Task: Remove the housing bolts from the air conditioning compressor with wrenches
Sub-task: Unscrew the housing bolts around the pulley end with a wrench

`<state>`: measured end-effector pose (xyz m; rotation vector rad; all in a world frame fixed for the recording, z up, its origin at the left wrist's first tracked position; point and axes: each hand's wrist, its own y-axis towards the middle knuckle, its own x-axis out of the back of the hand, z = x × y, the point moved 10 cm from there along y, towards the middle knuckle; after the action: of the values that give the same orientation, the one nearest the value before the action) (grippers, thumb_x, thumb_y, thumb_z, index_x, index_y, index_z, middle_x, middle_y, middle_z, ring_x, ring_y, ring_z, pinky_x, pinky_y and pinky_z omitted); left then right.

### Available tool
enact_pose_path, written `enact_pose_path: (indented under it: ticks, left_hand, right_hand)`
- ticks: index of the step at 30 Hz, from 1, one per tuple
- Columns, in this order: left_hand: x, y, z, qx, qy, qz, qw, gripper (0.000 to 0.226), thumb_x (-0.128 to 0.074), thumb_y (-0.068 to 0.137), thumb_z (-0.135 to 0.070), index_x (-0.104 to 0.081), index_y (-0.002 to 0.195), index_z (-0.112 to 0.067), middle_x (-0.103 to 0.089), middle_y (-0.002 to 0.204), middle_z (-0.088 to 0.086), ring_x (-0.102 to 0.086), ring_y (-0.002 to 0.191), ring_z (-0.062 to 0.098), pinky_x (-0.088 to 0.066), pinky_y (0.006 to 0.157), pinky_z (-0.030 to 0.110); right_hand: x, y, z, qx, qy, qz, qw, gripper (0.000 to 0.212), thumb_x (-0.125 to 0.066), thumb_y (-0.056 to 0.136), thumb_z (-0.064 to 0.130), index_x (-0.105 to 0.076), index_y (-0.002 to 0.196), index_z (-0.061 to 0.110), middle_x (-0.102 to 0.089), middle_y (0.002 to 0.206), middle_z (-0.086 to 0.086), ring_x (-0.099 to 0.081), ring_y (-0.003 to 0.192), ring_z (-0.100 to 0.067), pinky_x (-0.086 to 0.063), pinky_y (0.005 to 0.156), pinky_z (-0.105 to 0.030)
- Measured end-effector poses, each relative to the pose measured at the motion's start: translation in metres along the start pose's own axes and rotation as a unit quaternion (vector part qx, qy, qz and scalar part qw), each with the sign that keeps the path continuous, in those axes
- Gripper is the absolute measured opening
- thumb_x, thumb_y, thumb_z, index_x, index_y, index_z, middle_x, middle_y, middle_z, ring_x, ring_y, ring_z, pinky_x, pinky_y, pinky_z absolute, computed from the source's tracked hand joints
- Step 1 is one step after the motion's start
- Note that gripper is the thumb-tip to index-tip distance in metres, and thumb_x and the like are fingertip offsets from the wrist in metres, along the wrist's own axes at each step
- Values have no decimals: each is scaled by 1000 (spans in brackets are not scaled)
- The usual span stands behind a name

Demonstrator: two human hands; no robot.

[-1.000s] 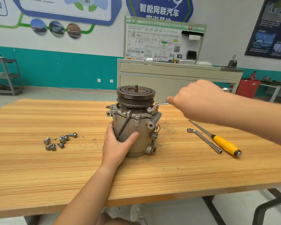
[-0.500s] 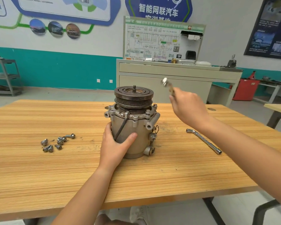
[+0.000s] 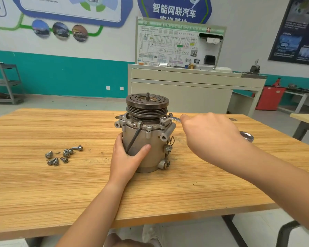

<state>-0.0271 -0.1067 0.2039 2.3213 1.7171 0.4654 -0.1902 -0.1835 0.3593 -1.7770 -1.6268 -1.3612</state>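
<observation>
The air conditioning compressor [image 3: 146, 139] stands upright on the wooden table [image 3: 43, 184], its dark pulley on top. My left hand [image 3: 127, 157] grips the front of its grey body. My right hand [image 3: 210, 138] holds a silver wrench [image 3: 173, 119]. The wrench's head sits on a bolt at the right side of the housing flange. The wrench's other end [image 3: 247, 136] sticks out behind my right wrist. Several removed bolts [image 3: 62, 155] lie loose on the table to the left of the compressor.
A beige cabinet with a wiring diagram board [image 3: 178, 45] stands behind the table. A red bin [image 3: 268, 100] and another table corner [image 3: 305, 118] are at the right. A grey metal shelf [image 3: 5, 82] stands at the far left.
My right hand had lifted the wrench into the air off the compressor; now it has brought the wrench back down onto a flange bolt. My left hand has kept its grip.
</observation>
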Motion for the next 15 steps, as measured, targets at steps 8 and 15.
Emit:
enact_pose_path:
  ticks: [8,15]
  left_hand:
    - [0,-2,-1,2,2,4,1000,103,-74,59,-58,-30,145,-22,-47,139,-4,-46,126,17,-41,105,43]
    - [0,0,2,-3,-6,3,1000,90,-79,69,-45,-32,143,-24,-47,136,-6,-47,123,15,-42,103,39]
  right_hand:
    - [3,10,33,23,8,79,997,35,-38,91,0,-41,126,-3,-49,107,-9,-49,87,-20,-25,45,-24]
    - [4,2,14,29,8,38,999,15,-40,86,0,-44,91,13,-45,75,0,-39,70,-23,-27,46,-27]
